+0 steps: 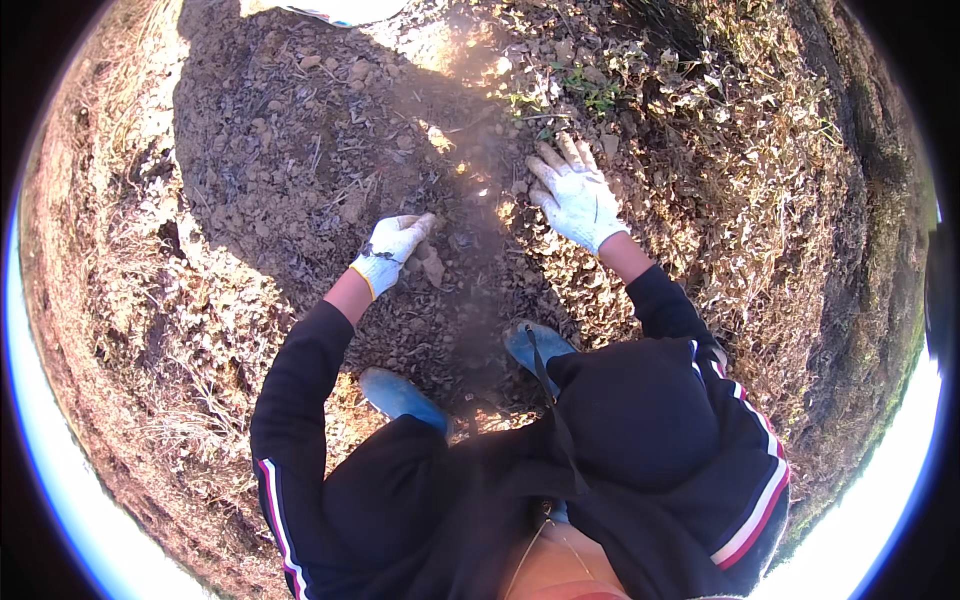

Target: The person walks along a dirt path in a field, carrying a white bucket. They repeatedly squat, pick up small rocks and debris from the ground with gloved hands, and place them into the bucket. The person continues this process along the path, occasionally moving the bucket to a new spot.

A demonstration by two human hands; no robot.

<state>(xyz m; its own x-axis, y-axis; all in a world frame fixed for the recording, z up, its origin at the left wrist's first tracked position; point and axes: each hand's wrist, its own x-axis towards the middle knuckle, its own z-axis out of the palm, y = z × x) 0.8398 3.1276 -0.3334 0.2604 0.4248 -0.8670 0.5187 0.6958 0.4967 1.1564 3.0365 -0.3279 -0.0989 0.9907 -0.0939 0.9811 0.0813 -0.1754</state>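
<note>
My left hand (392, 248), in a white work glove with a yellow cuff edge and soiled fingertips, is low over the soil left of the middle. Its fingers are bent and pressed together, and what they hold, if anything, is hidden. A brownish lump (432, 265) shows just beside and below these fingers; I cannot make out its kind. To the right, my right hand (580, 200) wears a matching white glove with dirty fingers. It lies palm down on dry leaves with the fingers spread, close to a few green sprigs (590, 92).
Dark, crumbly soil (290, 150) with clods and dead leaves lies in shade ahead. Sunlit dry leaf litter (740, 200) covers the right side. My blue shoes (400, 395) stand on the ground just below my hands. A pale object (350, 8) is cut off at the far edge.
</note>
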